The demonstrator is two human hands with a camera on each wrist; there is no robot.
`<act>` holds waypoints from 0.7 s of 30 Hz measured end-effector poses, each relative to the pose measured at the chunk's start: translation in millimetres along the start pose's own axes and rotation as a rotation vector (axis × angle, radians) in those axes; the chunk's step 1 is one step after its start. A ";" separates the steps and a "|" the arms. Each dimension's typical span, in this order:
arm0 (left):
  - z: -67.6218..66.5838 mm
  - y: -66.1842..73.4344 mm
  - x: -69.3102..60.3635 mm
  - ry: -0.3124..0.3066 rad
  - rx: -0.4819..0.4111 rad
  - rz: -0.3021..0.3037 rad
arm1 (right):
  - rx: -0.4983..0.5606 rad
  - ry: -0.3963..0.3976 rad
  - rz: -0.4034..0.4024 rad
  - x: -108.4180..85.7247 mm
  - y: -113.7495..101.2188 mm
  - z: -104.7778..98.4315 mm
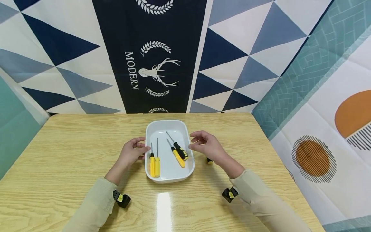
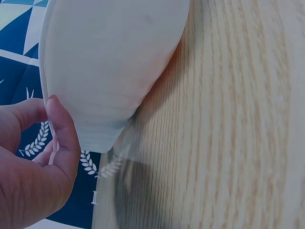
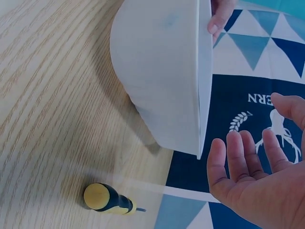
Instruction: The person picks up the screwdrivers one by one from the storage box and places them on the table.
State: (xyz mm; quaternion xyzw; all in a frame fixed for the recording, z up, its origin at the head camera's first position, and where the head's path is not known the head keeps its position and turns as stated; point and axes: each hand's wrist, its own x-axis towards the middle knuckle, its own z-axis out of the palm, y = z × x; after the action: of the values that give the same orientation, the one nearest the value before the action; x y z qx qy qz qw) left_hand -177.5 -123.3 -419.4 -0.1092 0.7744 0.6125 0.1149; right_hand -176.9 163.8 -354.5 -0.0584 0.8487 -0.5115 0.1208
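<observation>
We see the white tray [image 1: 166, 168] on the counter [image 1: 87, 138], with four screwdrivers [image 1: 157, 166] inside. Our left hand [image 1: 134, 151] pinches its rim, while our right hand [image 1: 207, 144], fingers loosely curved and holding nothing, hovers just beside the opposite side. Another screwdriver [image 3: 106, 198] lies near that hand, before a patterned wall [image 1: 75, 61].

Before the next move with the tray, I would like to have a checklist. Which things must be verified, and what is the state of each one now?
1. Left hand grips the tray rim: ok.
2. Right hand grips the tray: not ok; the right wrist view shows a gap.
3. Four screwdrivers lie inside the tray: ok.
4. No screwdriver outside: not ok; a fifth screwdriver lies on the table, right of the tray.
5. Tray's whole base rests on the table: cannot tell.
</observation>
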 end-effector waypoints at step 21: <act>-0.5 -0.4 -0.8 -0.004 -0.012 0.011 | 0.006 -0.028 0.014 2.8 -3.0 12.4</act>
State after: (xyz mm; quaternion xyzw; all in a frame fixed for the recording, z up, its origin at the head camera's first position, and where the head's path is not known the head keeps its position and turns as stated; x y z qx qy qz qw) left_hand -176.6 -123.9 -419.4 -0.1045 0.7712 0.6178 0.1126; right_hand -176.4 151.1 -357.9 -0.0594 0.8458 -0.5123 0.1365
